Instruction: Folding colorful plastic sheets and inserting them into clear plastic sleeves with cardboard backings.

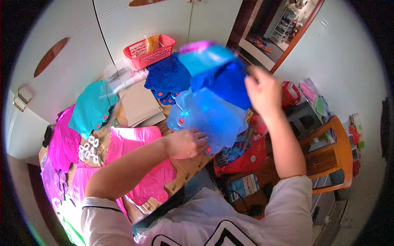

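A person stands over a table (180, 180) heaped with bright folded garments. Both hands hold a blue garment inside a clear plastic bag (213, 110), lifted above the table's middle. The left hand (186, 143) is closed around the bag's lower edge, fingers curled. The right hand (262, 90) is raised higher, fingers pressed together, pinching the bag's upper corner. The bag is blurred with motion, so whether its mouth is open or sealed cannot be told.

On the table lie pink garments (135, 143), a teal garment (92, 106) and a dark blue pile (168, 76), with flat cardboard sheets (139, 104) between them. A red basket (150, 49) sits at the far edge. These piles look unbagged, so the bagging seems early, with most garments left. A wooden chair (332, 156) stands to the right.
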The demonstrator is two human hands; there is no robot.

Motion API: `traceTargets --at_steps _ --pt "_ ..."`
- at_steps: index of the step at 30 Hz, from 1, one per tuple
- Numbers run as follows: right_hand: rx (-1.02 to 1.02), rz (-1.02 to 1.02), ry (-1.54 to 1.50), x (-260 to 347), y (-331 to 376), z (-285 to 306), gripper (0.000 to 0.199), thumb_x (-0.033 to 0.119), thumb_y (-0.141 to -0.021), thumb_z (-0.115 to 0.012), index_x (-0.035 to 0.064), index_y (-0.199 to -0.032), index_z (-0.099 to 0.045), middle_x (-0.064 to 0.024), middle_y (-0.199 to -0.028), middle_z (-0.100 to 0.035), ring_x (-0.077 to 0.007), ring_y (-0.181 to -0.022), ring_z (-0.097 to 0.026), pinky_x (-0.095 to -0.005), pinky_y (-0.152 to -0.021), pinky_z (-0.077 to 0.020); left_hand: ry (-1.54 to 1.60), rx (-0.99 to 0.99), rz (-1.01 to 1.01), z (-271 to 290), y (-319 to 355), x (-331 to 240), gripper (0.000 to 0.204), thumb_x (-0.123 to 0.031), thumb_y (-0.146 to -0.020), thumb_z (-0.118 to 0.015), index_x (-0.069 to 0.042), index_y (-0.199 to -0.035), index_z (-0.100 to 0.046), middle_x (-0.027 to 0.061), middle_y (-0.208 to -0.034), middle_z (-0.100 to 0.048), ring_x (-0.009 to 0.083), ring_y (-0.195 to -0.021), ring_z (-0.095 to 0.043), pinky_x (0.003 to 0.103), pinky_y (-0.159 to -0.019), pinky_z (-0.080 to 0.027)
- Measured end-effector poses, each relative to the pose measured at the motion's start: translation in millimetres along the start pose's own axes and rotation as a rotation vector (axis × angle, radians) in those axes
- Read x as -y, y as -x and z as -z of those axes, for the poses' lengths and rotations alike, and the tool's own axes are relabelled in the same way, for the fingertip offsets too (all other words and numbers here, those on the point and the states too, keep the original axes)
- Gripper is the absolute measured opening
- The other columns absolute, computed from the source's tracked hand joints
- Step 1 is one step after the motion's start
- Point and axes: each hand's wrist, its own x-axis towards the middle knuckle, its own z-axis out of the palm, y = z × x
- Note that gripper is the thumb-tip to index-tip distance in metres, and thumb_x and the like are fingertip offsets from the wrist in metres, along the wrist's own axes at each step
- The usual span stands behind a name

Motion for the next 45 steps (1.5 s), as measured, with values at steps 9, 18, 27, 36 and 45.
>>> traceTargets --at_steps 9,18,27,36,45 --pt "0.168 0.527 0.072 -7.4 81.6 -26.8 0.039 0.003 -0.062 -0.071 0.0043 -0.100 -0.062 -0.0136 -0.082 -0.066 -0.0317 -0.079 -0.065 -0.0390 -0.074 -0.0516 0.491 -0.281 0.318 -11.2 2.4 5.4 0.021 -0.007 -0.080 -0.060 -0.004 -0.099 -0.068 0.0128 -0.100 -0.069 0.0286 -0.090 -0.066 0.039 -0.079 -0.054" --pt "0.454 -0.155 -0.333 -28.5 122.7 -61.5 0.030 0.010 -0.071 -0.068 0.0019 -0.100 -0.067 -0.0215 -0.088 -0.066 -0.0361 -0.078 -0.066 -0.0393 -0.066 -0.0517 1.058 -0.361 0.653 -8.6 0.0 17.2 0.013 -0.005 -0.086 -0.064 -0.001 -0.097 -0.070 0.0098 -0.084 -0.071 0.0153 -0.074 -0.065 0.029 -0.068 -0.052" --pt "0.668 -0.203 -0.357 -20.5 105.1 -46.8 0.043 0.023 -0.074 -0.077 -0.0018 -0.106 -0.065 -0.0188 -0.100 -0.068 -0.0262 -0.092 -0.067 -0.0337 -0.078 -0.0504 0.818 -0.328 1.033 0.2 -25.7 13.3 0.012 -0.011 -0.075 -0.068 -0.001 -0.079 -0.063 0.0152 -0.067 -0.061 0.0167 -0.059 -0.053 0.037 -0.059 -0.047" --pt "0.609 -0.135 -0.347 -4.7 105.7 -44.3 0.066 0.052 -0.074 -0.071 -0.0005 -0.113 -0.061 -0.0223 -0.103 -0.066 -0.0394 -0.095 -0.063 -0.0433 -0.084 -0.0496 0.691 -0.441 0.877 -7.6 -25.3 6.2 0.023 -0.014 -0.076 -0.066 -0.001 -0.095 -0.060 0.0238 -0.078 -0.064 0.0385 -0.073 -0.064 0.045 -0.065 -0.049" --pt "0.650 -0.149 -0.113 8.2 108.2 -42.2 0.050 0.036 -0.072 -0.076 0.0020 -0.107 -0.062 -0.0203 -0.098 -0.067 -0.0374 -0.092 -0.064 -0.0431 -0.081 -0.0506 0.753 -0.384 0.994 -4.1 -25.0 4.7 0.023 -0.019 -0.080 -0.065 0.000 -0.092 -0.061 0.0253 -0.085 -0.064 0.0428 -0.081 -0.063 0.047 -0.070 -0.049"
